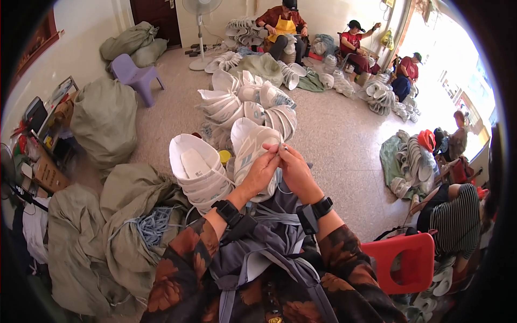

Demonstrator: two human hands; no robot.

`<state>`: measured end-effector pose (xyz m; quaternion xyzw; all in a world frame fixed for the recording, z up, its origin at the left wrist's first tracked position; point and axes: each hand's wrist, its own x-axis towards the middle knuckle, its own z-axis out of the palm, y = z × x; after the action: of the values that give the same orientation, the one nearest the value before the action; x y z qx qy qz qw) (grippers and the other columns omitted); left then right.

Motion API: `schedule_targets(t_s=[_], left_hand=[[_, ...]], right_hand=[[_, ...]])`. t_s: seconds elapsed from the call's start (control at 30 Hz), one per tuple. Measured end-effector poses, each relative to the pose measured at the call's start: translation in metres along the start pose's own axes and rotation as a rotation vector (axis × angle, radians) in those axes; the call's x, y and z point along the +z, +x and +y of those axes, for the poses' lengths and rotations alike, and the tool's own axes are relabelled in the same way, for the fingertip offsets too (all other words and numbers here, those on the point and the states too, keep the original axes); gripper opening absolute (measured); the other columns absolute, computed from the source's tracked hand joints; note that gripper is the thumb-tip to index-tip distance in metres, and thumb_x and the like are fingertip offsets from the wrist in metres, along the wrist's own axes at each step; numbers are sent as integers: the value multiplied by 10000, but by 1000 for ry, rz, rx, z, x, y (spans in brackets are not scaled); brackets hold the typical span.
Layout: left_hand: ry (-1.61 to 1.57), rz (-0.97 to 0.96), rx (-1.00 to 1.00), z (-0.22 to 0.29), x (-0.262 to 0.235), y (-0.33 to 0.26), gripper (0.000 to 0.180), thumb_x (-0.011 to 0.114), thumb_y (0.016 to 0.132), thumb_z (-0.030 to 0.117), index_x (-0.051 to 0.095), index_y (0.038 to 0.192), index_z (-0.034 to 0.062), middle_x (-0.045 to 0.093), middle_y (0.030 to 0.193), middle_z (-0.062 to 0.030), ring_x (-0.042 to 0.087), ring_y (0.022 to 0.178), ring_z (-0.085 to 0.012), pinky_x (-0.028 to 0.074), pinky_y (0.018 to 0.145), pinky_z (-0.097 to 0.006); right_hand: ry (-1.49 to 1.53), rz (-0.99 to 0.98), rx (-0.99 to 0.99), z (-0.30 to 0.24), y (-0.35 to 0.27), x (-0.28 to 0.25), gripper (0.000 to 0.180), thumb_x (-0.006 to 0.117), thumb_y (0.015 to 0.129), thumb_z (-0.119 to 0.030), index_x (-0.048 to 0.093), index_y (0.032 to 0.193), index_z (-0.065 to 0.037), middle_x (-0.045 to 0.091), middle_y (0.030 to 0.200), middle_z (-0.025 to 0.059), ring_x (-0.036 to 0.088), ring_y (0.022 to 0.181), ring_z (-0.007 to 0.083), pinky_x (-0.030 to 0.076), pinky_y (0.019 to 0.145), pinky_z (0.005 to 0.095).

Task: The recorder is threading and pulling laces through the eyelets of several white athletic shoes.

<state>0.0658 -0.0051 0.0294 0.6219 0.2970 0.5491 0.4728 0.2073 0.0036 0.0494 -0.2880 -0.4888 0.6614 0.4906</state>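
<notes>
Both hands meet on one white shoe top (253,148). The left hand (262,171) wraps around its side and grips it. The right hand (293,167) pinches something tiny at the top edge of the shoe top; what it is cannot be made out. A stack of white shoe tops (198,169) sits just left of the held one. A bunch of blue laces (153,225) lies lower left of it, on a grey-green sack (126,194). A red stool (404,261) stands lower right of it.
</notes>
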Motion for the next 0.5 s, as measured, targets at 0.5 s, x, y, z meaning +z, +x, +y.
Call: schedule_targets(t_s=[0.5], left_hand=[[-6,25,-205,0,-15,-7,289,491,1052,233,603,890,21,616,737,-33,599,707,-115,498,708,-264]], right_hand=[[-32,28,19,14,17,-27,483,471,896,-31,511,1370,50,633,1248,139,626,1055,195,476,934,331]])
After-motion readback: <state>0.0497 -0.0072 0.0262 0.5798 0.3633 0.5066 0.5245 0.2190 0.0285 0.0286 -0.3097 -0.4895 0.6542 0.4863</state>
